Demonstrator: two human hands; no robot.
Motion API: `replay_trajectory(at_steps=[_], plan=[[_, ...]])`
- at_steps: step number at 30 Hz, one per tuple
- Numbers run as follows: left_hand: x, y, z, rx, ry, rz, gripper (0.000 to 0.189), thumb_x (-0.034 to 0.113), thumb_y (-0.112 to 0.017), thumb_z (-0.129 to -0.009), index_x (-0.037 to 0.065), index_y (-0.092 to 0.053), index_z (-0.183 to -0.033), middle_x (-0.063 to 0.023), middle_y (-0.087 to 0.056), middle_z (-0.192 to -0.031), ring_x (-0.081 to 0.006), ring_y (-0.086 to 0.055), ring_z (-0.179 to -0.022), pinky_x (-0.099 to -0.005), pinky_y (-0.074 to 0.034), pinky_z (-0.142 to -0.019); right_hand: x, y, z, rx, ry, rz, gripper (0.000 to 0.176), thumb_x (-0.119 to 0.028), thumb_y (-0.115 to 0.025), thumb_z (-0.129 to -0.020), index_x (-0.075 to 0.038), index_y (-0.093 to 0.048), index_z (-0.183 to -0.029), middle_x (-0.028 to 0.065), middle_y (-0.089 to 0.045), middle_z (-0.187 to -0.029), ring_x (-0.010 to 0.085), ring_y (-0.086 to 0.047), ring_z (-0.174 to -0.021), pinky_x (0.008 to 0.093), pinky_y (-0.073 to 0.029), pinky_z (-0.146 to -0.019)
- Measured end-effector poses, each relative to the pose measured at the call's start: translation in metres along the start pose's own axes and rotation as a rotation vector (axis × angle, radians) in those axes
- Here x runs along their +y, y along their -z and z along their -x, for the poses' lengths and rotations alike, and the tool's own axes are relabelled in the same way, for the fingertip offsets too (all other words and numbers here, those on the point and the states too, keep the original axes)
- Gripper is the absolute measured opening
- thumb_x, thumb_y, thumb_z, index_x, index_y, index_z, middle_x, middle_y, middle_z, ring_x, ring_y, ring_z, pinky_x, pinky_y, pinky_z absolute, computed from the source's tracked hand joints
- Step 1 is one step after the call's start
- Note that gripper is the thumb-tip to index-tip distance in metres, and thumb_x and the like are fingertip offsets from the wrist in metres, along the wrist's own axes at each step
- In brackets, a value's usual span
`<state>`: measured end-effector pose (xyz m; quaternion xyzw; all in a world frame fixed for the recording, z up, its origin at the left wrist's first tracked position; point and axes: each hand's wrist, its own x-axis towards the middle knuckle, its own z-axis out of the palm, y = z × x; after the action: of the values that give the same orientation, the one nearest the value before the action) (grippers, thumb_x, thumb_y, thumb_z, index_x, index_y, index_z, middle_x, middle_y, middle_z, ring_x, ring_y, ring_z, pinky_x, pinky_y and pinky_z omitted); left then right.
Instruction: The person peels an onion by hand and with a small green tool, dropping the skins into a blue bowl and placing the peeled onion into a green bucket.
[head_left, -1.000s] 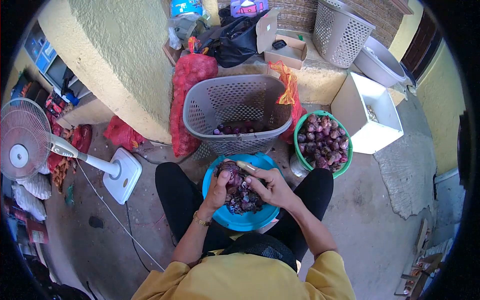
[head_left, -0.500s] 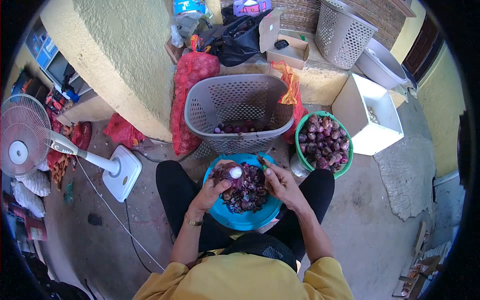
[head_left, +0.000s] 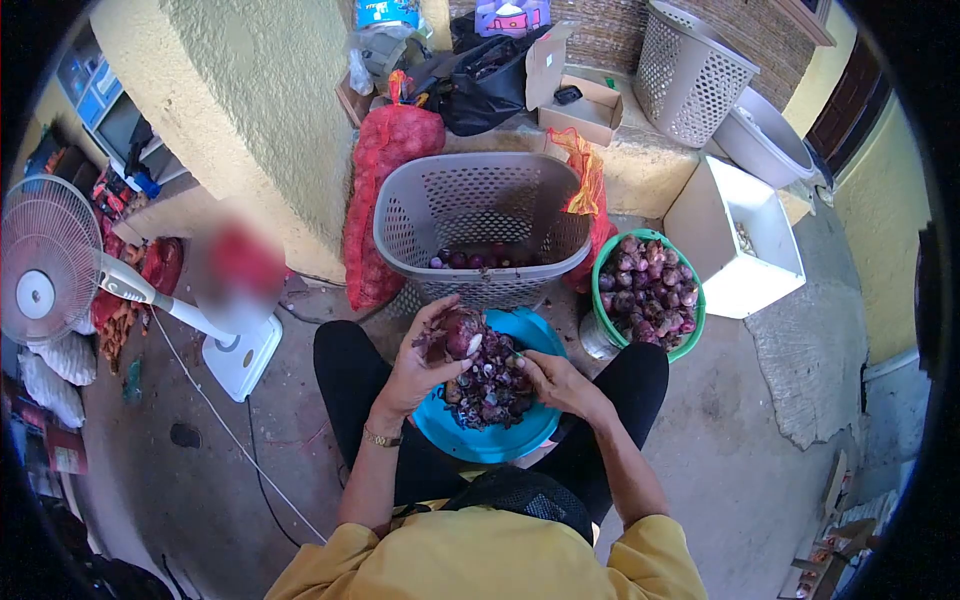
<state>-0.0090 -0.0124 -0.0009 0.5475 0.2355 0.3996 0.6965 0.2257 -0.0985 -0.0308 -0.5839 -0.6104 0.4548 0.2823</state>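
Observation:
A red onion with a pale cut end sits in the fingers of my left hand, over the left side of a blue basin. Dark onion skins and scraps fill much of that basin, which rests between my knees. My right hand is closed above the basin's right side on a small knife. Only a thin bit of the knife shows at my fingertips; the rest is hidden.
A grey perforated basket with several onions stands ahead. To its right are a green basket heaped with onions and a white box. Red net sacks flank the grey basket. A fan and its cable lie left.
My left hand has lifted and tilted the onion, turning its white cut end to the right. My right hand has lowered slightly, and the knife shows less.

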Motion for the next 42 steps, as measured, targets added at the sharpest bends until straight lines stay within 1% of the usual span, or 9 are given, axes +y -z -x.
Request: replay_trajectory(at_steps=[1, 4, 11, 17, 22, 26, 28, 38, 42], plan=[[-0.001, 0.001, -0.001, 0.012, -0.03, -0.058, 0.08, -0.01, -0.072, -0.074, 0.007, -0.038, -0.144, -0.0102, -0.053, -0.132, -0.0215, -0.056, -0.119, -0.0381, -0.05, -0.101, -0.003, 0.002, 0.0, -0.008, 0.027, 0.034, 0.03, -0.03, -0.048, -0.104, -0.001, -0.056, -0.106, 0.0073, -0.053, -0.072, 0.015, -0.054, -0.068, 0.0297, -0.047, -0.064], [-0.003, 0.002, -0.001, 0.018, -0.034, -0.061, 0.082, -0.011, -0.072, -0.073, 0.007, -0.036, -0.144, -0.0103, -0.052, -0.131, -0.0213, -0.055, -0.12, -0.0378, -0.047, -0.104, -0.022, 0.009, 0.005, -0.009, -0.116, -0.028, 0.028, -0.028, -0.047, -0.105, -0.001, -0.056, -0.106, 0.006, -0.053, -0.073, 0.0131, -0.054, -0.066, 0.0288, -0.046, -0.059], [-0.007, -0.002, -0.001, 0.017, -0.007, 0.046, 0.083, -0.01, -0.073, -0.073, 0.007, -0.035, -0.145, -0.0101, -0.051, -0.132, -0.0204, -0.054, -0.12, -0.0375, -0.044, -0.107, -0.01, 0.002, 0.003, 0.027, 0.026, -0.212, 0.022, -0.022, -0.053, -0.103, -0.001, -0.056, -0.106, 0.0011, -0.054, -0.077, 0.0075, -0.052, -0.07, 0.026, -0.045, -0.061], [-0.013, -0.001, -0.001, 0.017, 0.097, 0.077, 0.087, -0.007, -0.075, -0.075, 0.006, -0.031, -0.149, -0.0105, -0.048, -0.137, -0.0195, -0.05, -0.126, -0.0351, -0.04, -0.11, -0.023, -0.003, -0.008, 0.37, 0.201, -0.253, 0.022, -0.016, -0.066, -0.094, 0.0, -0.061, -0.108, 0.0, -0.054, -0.074, 0.0062, -0.046, -0.071, 0.0249, -0.042, -0.063], [-0.005, -0.01, -0.006, 0.004, -0.249, -0.349, 0.081, -0.006, -0.076, -0.076, 0.004, -0.034, -0.145, -0.0106, -0.046, -0.138, -0.0201, -0.046, -0.129, -0.0339, -0.038, -0.11, -0.053, 0.009, -0.01, 0.373, 0.234, -0.291, 0.027, -0.01, -0.071, -0.09, -0.002, -0.063, -0.114, -0.0034, -0.064, -0.088, 0.0036, -0.053, -0.082, 0.0212, -0.045, -0.075], [-0.003, -0.004, -0.011, -0.013, -0.272, -0.495, 0.078, -0.004, -0.078, -0.075, 0.003, -0.036, -0.14, -0.0129, -0.047, -0.136, -0.0224, -0.049, -0.126, -0.0355, -0.04, -0.109, -0.065, 0.016, -0.01, 0.357, 0.18, -0.164, 0.03, -0.008, -0.073, -0.088, -0.001, -0.063, -0.115, -0.0027, -0.066, -0.085, 0.0037, -0.055, -0.079, 0.0216, -0.046, -0.074], [-0.006, -0.001, -0.012, 0.016, -0.245, -0.41, 0.079, -0.004, -0.079, -0.073, 0.004, -0.038, -0.14, -0.0117, -0.049, -0.136, -0.0222, -0.049, -0.127, -0.0349, -0.042, -0.107, -0.062, 0.016, -0.015, 0.379, 0.186, -0.288, 0.032, -0.016, -0.078, -0.084, 0.002, -0.065, -0.107, 0.0051, -0.067, -0.083, 0.0062, -0.055, -0.077, 0.0264, -0.048, -0.071], [-0.001, 0.026, -0.049, -0.039, -0.276, -0.438, 0.067, -0.004, -0.077, -0.074, 0.004, -0.047, -0.134, -0.0111, -0.045, -0.139, -0.0224, -0.047, -0.128, -0.0364, -0.04, -0.108, -0.076, 0.039, -0.047, 0.394, 0.229, -0.039, 0.033, -0.014, -0.07, -0.09, 0.003, -0.059, -0.116, 0.0115, -0.063, -0.078, 0.0125, -0.058, -0.073, 0.0299, -0.049, -0.069], [0.018, 0.023, -0.072, -0.161, -0.345, -0.587, 0.066, -0.002, -0.078, -0.073, 0.005, -0.05, -0.132, -0.0133, -0.046, -0.137, -0.0242, -0.049, -0.127, -0.0368, -0.041, -0.106, -0.083, 0.05, -0.068, 0.412, 0.353, -0.17, 0.048, -0.014, -0.074, -0.087, 0.002, -0.054, -0.128, 0.0115, -0.069, -0.098, 0.0144, -0.064, -0.094, 0.0294, -0.051, -0.084]])
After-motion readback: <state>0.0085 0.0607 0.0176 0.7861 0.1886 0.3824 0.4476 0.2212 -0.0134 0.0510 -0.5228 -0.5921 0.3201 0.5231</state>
